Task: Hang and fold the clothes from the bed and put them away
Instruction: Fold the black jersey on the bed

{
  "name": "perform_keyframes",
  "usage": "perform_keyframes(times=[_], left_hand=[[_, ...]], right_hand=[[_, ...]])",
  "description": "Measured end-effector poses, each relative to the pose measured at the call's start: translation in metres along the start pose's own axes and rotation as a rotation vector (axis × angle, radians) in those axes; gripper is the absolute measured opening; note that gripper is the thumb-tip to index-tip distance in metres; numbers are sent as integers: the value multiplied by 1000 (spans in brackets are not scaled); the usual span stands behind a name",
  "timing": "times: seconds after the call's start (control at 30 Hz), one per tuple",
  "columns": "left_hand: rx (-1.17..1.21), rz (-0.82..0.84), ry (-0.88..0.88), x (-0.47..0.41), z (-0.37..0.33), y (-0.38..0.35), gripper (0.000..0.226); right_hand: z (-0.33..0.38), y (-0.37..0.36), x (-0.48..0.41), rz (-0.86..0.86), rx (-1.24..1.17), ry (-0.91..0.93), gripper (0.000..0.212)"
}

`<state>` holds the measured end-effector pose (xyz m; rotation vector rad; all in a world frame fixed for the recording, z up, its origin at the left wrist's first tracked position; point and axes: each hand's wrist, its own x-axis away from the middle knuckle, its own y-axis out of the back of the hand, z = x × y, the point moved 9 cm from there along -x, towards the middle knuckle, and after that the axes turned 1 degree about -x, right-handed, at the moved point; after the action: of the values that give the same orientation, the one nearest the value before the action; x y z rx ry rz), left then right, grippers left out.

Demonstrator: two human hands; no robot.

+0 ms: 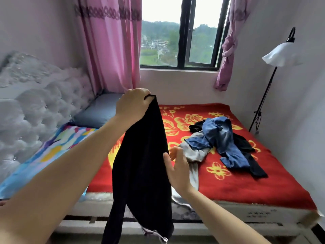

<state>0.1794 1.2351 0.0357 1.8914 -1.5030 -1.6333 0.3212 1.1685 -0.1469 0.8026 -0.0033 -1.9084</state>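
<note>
Red floral bed (246, 187), left hand (131, 106) gripping black garment (142, 164)

— What does the black garment (142, 155) hide?
— The middle of the bed's (255, 208) near edge. Its own lower end runs off the bottom of the picture.
— And the right hand (177, 169)?
— Its fingertips are blurred. I can't tell whether it touches the cloth. It covers part of the grey garment (195, 152).
— The pile?
— A dark piece (246, 143) lies mostly under the jeans (221, 136). I can't tell what kind of garment it is.
</note>
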Motion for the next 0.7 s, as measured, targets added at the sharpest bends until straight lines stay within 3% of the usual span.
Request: perform_keyframes(times=[0.07,0.17,0.23,0.43,0.53,0.7], left_hand=[[-36,-16,28,-14,1,-11,27],[-54,-52,60,-25,6,-19,27],[-61,-74,81,-29,11,-20,26],[-42,-132,168,-38,59,-4,28],[41,-148,229,-43,101,3,27],[102,-100,267,-61,176,-10,21]], right_hand=[[-7,-18,5,94,15,35,34],[-36,-55,0,285,87,-75,56],[-54,-73,-8,314,134,-161,61],[-130,-108,-41,371,223,-395,24],[-168,-113,-59,392,219,-471,18],[-188,-108,-137,197,42,-478,12]])
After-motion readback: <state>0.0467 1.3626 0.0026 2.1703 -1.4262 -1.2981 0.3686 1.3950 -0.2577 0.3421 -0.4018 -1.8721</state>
